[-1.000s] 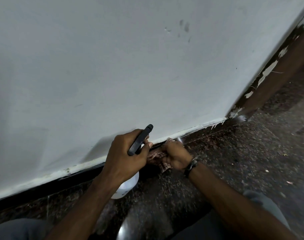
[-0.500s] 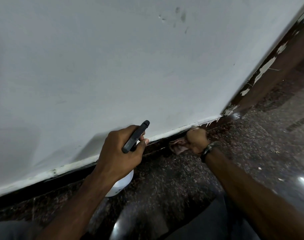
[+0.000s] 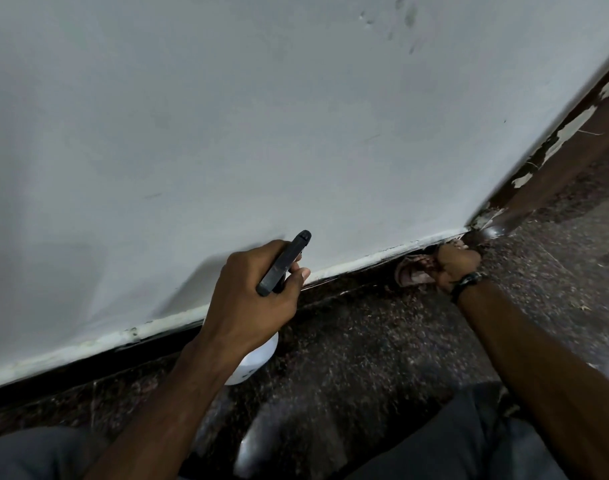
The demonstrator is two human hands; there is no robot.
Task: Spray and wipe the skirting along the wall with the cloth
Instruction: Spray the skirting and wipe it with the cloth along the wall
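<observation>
A dark skirting (image 3: 348, 278) runs along the foot of the white wall (image 3: 227, 133), rising to the right. My left hand (image 3: 251, 296) grips a spray bottle (image 3: 254, 362) with a white body and a black trigger head, held just in front of the skirting. My right hand (image 3: 457, 263) presses a crumpled checked cloth (image 3: 414, 270) against the skirting close to the corner at the right. A dark band sits on my right wrist.
The floor (image 3: 365, 358) is dark speckled stone. At the right a brown skirting (image 3: 556, 174) with flaking white paint runs off from the corner. My knees in grey trousers (image 3: 469, 445) fill the bottom edge.
My right hand has slid the cloth along the skirting to the right, from beside the left hand to near the corner. The left hand with the bottle has stayed about where it was.
</observation>
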